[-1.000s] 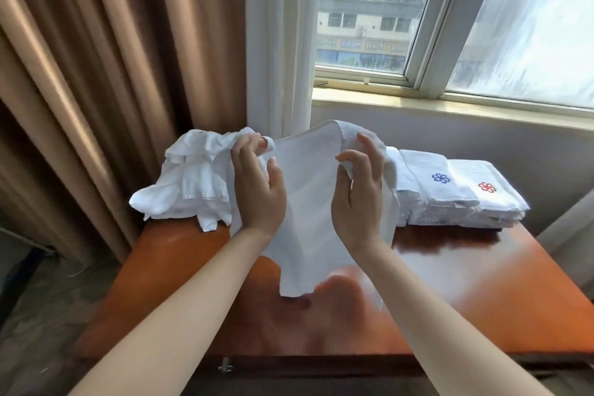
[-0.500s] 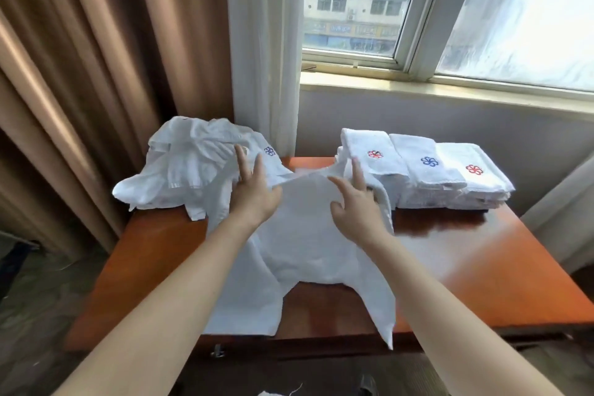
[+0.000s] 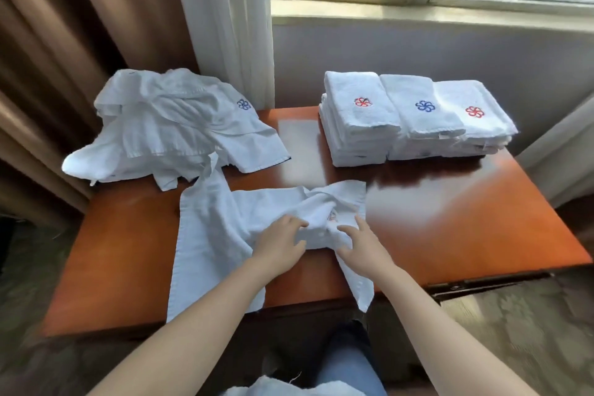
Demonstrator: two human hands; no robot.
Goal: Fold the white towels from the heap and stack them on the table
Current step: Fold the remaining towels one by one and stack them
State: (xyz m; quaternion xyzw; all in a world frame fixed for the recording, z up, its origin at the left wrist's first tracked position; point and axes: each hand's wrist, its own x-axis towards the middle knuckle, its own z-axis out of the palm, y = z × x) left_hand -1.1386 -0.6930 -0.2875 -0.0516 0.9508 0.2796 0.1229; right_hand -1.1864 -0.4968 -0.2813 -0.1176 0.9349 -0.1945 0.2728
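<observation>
A crumpled white towel lies spread on the front middle of the orange-brown table, its lower corners hanging over the front edge. My left hand and my right hand rest on its bunched middle, fingers spread and fairly straight, near a red logo. The heap of unfolded white towels sits at the table's back left, one with a blue logo. Three stacks of folded towels stand in a row at the back right.
Brown curtains hang behind the heap and a white sheer curtain beside them. A window sill runs behind the table. Another white cloth shows at the bottom edge, by my lap.
The towel I held up in the air has come down flat onto the table. Both hands dropped with it toward the front edge and now rest on it. The view tilted downward.
</observation>
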